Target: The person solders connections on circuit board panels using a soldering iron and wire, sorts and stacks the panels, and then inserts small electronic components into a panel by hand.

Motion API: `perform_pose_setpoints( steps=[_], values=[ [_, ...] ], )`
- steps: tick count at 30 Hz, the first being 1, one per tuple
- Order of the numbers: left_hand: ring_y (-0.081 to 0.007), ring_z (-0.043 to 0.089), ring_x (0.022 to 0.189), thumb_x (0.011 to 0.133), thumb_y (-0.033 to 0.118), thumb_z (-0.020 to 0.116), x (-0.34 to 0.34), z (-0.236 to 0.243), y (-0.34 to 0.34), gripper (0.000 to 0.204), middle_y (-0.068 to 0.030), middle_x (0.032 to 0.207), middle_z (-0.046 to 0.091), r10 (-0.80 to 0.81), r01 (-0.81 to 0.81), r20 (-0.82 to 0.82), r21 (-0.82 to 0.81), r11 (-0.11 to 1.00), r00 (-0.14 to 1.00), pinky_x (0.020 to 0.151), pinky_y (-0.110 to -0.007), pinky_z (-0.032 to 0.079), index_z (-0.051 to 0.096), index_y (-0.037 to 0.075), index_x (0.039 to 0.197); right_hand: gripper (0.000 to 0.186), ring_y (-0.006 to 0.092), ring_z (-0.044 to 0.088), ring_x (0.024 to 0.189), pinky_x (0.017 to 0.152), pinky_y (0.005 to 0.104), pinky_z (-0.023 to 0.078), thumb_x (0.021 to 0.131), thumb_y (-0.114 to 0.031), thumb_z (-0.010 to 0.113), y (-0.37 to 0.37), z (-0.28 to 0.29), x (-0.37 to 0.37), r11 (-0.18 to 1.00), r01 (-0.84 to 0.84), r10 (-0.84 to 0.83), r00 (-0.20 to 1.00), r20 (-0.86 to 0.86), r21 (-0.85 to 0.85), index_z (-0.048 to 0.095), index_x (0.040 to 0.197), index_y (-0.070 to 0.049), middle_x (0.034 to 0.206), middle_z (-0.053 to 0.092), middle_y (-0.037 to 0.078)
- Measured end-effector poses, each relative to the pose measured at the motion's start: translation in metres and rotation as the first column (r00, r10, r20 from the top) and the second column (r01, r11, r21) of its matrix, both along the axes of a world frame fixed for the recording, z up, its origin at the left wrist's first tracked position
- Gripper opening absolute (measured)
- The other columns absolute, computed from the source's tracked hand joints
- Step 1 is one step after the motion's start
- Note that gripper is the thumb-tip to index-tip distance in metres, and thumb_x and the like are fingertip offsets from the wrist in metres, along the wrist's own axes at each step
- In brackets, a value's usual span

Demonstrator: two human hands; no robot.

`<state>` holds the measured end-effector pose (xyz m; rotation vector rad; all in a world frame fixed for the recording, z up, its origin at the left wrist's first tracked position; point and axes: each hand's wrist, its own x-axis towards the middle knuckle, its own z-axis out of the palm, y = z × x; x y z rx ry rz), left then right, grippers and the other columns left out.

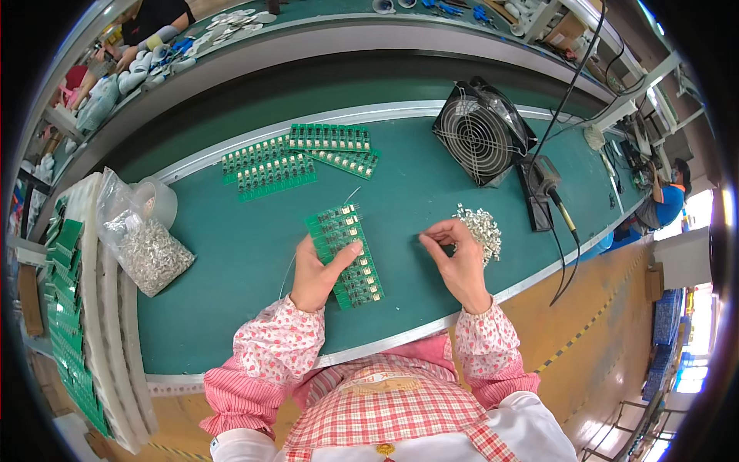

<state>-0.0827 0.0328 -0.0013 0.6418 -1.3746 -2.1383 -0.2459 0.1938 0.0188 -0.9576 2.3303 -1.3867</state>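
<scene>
My left hand [314, 271] grips a green circuit board panel [360, 286] above the table, with the thumb on its face. Small white connectors sit in a row along the panel's right side. A thin wire sticks out near its top edge. To the right, my right hand [460, 269] is closed in a pinch, thumb against index finger; whatever is between the fingertips is too small to make out. Just behind that hand lies a pile of small white connectors [486, 235]. Further back on the table are several more green panels [277, 177] with white connectors, partly overlapping.
A clear bag of small white parts [154, 250] and a translucent cup [159, 202] stand at the left, beside foam trays [115, 308] with green boards [68, 308]. At the back right are a black fan [479, 132] and a soldering iron [566, 212] with its cable. Other people work further off.
</scene>
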Motion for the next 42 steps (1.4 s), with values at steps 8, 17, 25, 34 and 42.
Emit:
perform_pose_setpoints(
  steps=[8, 17, 25, 34, 42],
  values=[
    [-0.0101, 0.063, 0.079, 0.084, 0.006, 0.071, -0.001, 0.005, 0.002, 0.026, -0.0050, 0.092, 0.066, 0.012, -0.010, 0.035, -0.057, 0.998, 0.999, 0.070, -0.027, 0.052, 0.060, -0.001, 0.107, 0.014, 0.0106, 0.061, 0.082, 0.077, 0.0250, 0.049, 0.086, -0.009, 0.070, -0.042, 0.004, 0.017, 0.939, -0.114, 0.295, 0.753, 0.589, -0.324, 0.064, 0.096, -0.001, 0.096, 0.069, 0.006],
    [-0.0105, 0.063, 0.084, 0.083, 0.005, 0.070, -0.002, 0.000, 0.001, 0.029, -0.0055, 0.096, 0.068, 0.034, -0.023, 0.038, -0.248, 0.968, 0.999, 0.074, -0.027, 0.052, 0.062, -0.001, 0.110, 0.018, 0.0072, 0.057, 0.082, 0.074, 0.0232, 0.046, 0.092, -0.018, 0.064, -0.060, -0.006, 0.033, 0.918, -0.073, 0.366, 0.533, 0.763, -0.390, 0.061, 0.099, -0.002, 0.093, 0.063, 0.002],
    [-0.0101, 0.063, 0.085, 0.082, 0.003, 0.071, -0.002, 0.001, 0.004, 0.030, -0.0048, 0.096, 0.068, 0.050, -0.021, 0.072, -0.350, 0.936, 0.996, 0.075, -0.027, 0.051, 0.061, -0.001, 0.111, 0.016, 0.0061, 0.055, 0.082, 0.074, 0.0218, 0.045, 0.094, -0.015, 0.062, -0.061, -0.012, 0.044, 0.911, -0.041, 0.341, 0.633, 0.695, -0.410, 0.056, 0.099, -0.001, 0.091, 0.061, 0.002],
    [-0.0114, 0.064, 0.085, 0.080, 0.002, 0.073, 0.002, -0.001, 0.001, 0.036, -0.0053, 0.098, 0.067, -0.054, 0.058, 0.028, -0.155, 0.986, 0.998, 0.074, -0.027, 0.053, 0.059, 0.000, 0.113, 0.020, 0.0106, 0.059, 0.082, 0.075, 0.0234, 0.047, 0.087, -0.013, 0.070, -0.045, -0.006, 0.033, 0.943, -0.056, 0.192, 0.897, 0.398, -0.328, 0.058, 0.098, -0.002, 0.088, 0.061, 0.005],
    [-0.0111, 0.063, 0.076, 0.083, 0.003, 0.070, -0.003, 0.008, -0.003, 0.025, -0.0038, 0.091, 0.064, 0.018, -0.009, -0.054, 0.158, 0.987, 0.998, 0.066, -0.027, 0.052, 0.059, 0.003, 0.105, 0.023, 0.0226, 0.054, 0.087, 0.078, 0.0368, 0.041, 0.073, -0.014, 0.077, 0.017, -0.013, -0.010, 0.988, 0.095, 0.010, 0.738, -0.675, 0.119, 0.065, 0.092, -0.008, 0.085, 0.059, 0.004]
  ],
)
